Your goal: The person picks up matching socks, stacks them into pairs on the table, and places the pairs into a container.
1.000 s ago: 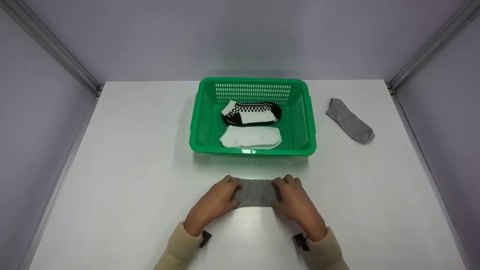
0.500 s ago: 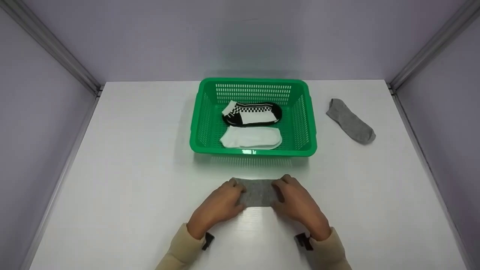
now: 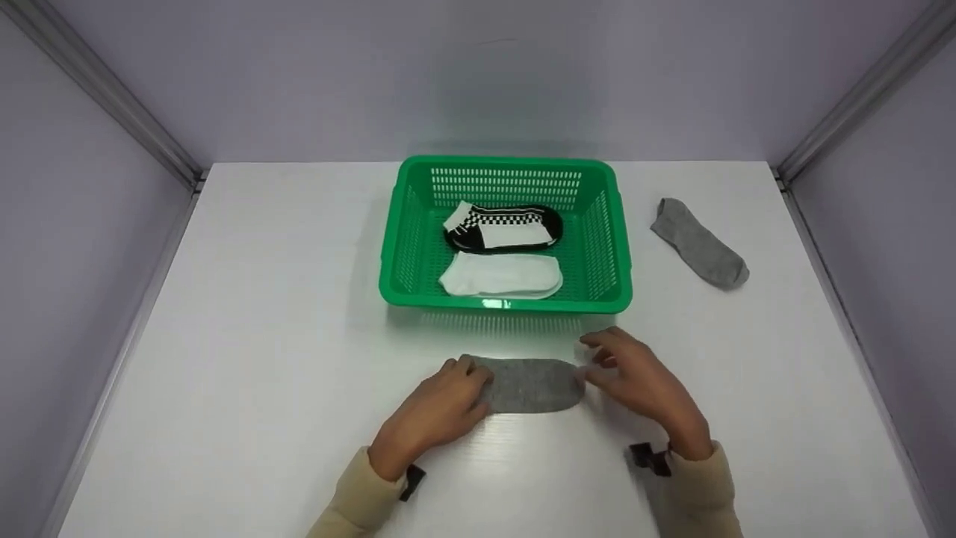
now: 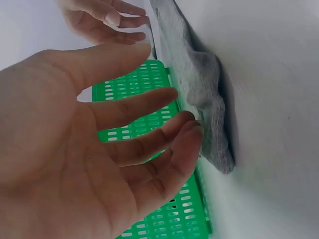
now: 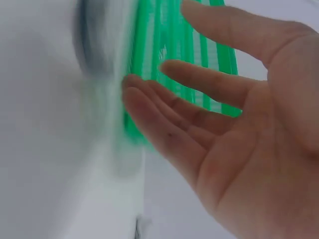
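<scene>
A grey sock (image 3: 532,385) lies flat on the white table in front of the basket, its rounded end to the right. My left hand (image 3: 437,403) rests at its left end. In the left wrist view, fingertips touch the sock (image 4: 199,89), thumb and fingers apart and only loosely bent. My right hand (image 3: 642,377) is raised just off the right end of the sock. Seen from the right wrist, its fingers (image 5: 199,84) are spread with nothing between them.
A green basket (image 3: 620,302) stands behind the hands. Inside lie black-and-white checkered socks (image 3: 515,233) and white socks (image 3: 504,275). Another grey sock (image 3: 702,245) lies on the table (image 3: 246,336) to the right. Pale walls enclose the table's back and sides.
My right hand has let go of the grey sock and moved right, uncovering its rounded end. My left hand shifted slightly right, then stayed at the left end.
</scene>
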`<state>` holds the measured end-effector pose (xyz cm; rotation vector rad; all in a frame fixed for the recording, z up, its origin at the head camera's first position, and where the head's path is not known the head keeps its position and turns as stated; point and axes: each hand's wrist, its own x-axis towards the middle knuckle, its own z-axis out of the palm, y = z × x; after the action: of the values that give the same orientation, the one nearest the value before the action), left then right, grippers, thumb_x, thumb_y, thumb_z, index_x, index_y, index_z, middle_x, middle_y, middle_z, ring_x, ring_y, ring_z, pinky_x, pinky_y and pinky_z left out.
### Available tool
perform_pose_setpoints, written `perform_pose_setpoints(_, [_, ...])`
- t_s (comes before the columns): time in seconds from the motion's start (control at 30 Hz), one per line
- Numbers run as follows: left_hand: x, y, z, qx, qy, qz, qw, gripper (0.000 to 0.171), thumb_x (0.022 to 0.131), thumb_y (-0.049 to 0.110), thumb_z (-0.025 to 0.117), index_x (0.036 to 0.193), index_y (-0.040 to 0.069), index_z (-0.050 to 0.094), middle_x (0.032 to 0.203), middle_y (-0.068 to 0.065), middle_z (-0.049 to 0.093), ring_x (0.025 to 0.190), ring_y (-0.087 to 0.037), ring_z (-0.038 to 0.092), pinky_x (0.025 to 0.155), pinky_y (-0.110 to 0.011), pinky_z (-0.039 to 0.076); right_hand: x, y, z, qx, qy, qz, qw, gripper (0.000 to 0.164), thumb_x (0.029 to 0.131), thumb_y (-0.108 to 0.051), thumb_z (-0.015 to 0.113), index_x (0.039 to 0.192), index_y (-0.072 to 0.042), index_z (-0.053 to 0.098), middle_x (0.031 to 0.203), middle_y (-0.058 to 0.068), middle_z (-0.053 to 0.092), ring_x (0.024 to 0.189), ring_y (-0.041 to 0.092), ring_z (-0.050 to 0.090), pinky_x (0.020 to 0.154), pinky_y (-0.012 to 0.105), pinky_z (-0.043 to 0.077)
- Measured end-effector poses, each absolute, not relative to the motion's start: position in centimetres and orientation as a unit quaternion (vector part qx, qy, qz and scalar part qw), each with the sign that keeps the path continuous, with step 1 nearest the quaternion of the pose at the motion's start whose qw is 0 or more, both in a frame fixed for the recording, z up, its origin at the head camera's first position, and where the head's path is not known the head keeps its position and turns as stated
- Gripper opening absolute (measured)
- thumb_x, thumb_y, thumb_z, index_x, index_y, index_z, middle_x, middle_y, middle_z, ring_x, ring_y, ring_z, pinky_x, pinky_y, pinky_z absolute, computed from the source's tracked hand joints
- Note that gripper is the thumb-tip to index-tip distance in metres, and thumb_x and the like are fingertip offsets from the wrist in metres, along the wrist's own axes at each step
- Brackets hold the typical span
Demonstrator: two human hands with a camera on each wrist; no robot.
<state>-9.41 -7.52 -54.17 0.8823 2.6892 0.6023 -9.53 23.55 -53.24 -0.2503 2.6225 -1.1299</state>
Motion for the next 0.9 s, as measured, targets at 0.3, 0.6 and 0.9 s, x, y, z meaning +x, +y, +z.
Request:
perform_pose_setpoints(0.3, [-9.6, -7.7, -54.0, 0.305, 0.921, 0.222, 0.094, 0.033, 0.102, 0.018, 0.067, 0.13, 0.002, 0.065, 0.115, -0.011, 0.064, 0.105, -0.023, 0.062, 0.092, -0.038, 0.057, -12.9, 30.7, -51.1, -0.032, 0.936, -0.348, 0.034, 0.041, 0.103, -0.015, 0.068, 0.136, 0.008, 0.06, 0.131, 0.031, 0.065, 0.119, 0.047, 0.066, 0.101, 0.062, 0.055])
perform_pose_setpoints(0.6, [-9.4, -6.7, -54.1, 0.299, 0.91, 0.272, 0.093, 0.07, 0.1, 0.035, 0.073, 0.155, 0.005, 0.043, 0.151, -0.02, 0.046, 0.142, -0.034, 0.049, 0.107, -0.044, 0.054, -18.5, 37.4, -51.6, 0.032, 0.95, -0.309, 0.019, 0.053, 0.104, -0.02, 0.065, 0.144, 0.012, 0.051, 0.147, 0.038, 0.051, 0.134, 0.058, 0.05, 0.108, 0.071, 0.043])
perform_pose_setpoints(0.9, [-9.6, -4.0, -54.5, 0.361, 0.892, 0.258, 0.086, 0.068, 0.099, 0.052, 0.069, 0.149, 0.009, 0.051, 0.153, -0.017, 0.047, 0.146, -0.032, 0.045, 0.114, -0.047, 0.05, -23.3, 40.9, -54.2, 0.057, 0.956, -0.275, 0.085, 0.068, 0.101, -0.021, 0.063, 0.152, 0.017, 0.036, 0.151, 0.045, 0.039, 0.14, 0.061, 0.039, 0.115, 0.073, 0.034])
